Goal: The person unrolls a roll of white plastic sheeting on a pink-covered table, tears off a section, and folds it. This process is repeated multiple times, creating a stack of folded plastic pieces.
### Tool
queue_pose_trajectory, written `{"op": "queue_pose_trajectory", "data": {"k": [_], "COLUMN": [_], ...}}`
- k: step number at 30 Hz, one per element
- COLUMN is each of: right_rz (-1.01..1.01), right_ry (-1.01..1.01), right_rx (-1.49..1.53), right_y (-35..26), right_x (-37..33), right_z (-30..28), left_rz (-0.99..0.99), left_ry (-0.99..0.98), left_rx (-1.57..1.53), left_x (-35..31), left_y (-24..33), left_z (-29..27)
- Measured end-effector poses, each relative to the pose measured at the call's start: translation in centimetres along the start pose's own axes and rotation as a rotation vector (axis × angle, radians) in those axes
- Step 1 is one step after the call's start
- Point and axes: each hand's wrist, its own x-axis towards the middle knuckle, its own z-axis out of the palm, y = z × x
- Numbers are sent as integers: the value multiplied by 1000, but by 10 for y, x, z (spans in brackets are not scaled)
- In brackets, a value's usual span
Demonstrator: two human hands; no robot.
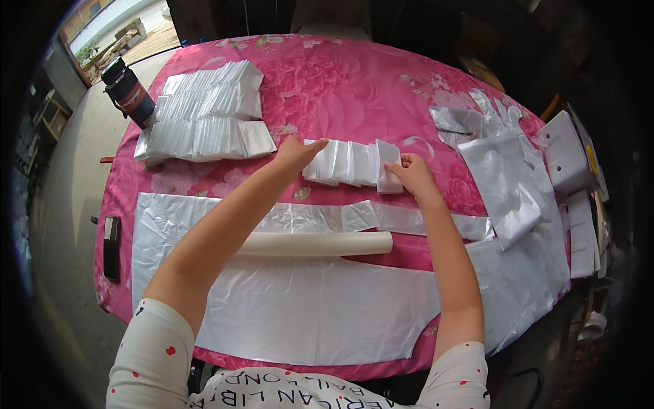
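Note:
A short row of folded clear-white plastic bags (351,163) lies overlapped near the middle of the table, between my hands. My left hand (298,154) grips its left end, thumb on the top edge and the other fingers mostly hidden. At the other end, my right hand (414,175) pinches the last folded bag, its thumb on the face and its fingers behind. Nearer to me, a white roll (320,244) lies crosswise on a wide sheet of plastic film (320,307), partly behind my left forearm.
Far left stand two dense rows of folded bags (211,102) beside a dark flask (129,94). Loose plastic bags (501,177) spread over the right side. A dark oblong object (112,249) lies at the left edge. White containers (571,153) stand beyond the right edge of the pink tablecloth (327,82).

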Motion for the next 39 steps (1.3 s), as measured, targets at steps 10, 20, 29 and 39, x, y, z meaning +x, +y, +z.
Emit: {"op": "queue_pose_trajectory", "data": {"k": [10,20,29,39], "right_rz": [-146,-381,-614,-726], "right_ry": [-88,-247,-298,-165], "right_rx": [70,659,130,-132], "right_y": [-45,-123,-45,-33], "right_x": [-16,-152,-264,-262], "right_z": [79,61,101,111], "left_rz": [173,577,914,943], "left_ry": [-60,-141,-80,-150], "left_rx": [-328,-825,-239,-237], "left_x": [-40,-170,-253,-259], "left_y": [18,13,-114,-128], "left_z": [27,-20,-15,-1]}}
